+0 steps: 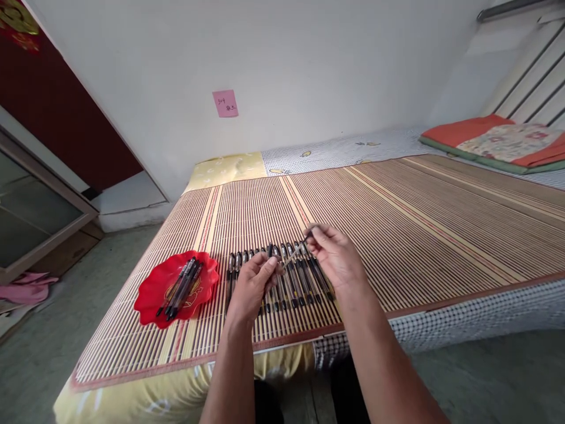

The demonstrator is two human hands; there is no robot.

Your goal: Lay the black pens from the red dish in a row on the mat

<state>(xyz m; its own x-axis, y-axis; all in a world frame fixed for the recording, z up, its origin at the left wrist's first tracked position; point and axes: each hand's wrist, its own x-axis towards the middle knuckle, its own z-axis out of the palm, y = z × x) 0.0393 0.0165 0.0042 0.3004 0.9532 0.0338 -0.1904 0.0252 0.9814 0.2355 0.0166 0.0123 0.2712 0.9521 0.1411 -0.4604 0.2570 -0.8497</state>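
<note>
Between my two hands, a pen [293,255] with a thin, pale see-through shaft is held at a slant. The fingers of my left hand [255,284] pinch its lower end. My right hand [334,254] is closed on its upper, dark end; whether that end is a cap or a loose part, I cannot tell. Under and behind both hands lies a row of several black-capped pens [302,285], side by side on the bamboo mat [388,235]. My hands hide part of the row. To the left, a red scalloped plate [150,282] holds several more dark pens [183,288].
The mat covers a bed with a yellow and checked sheet [229,168]. A folded orange and floral quilt [494,141] lies at the far right. On the white wall hangs a pink note [225,103]. The bed's front edge runs just below my wrists.
</note>
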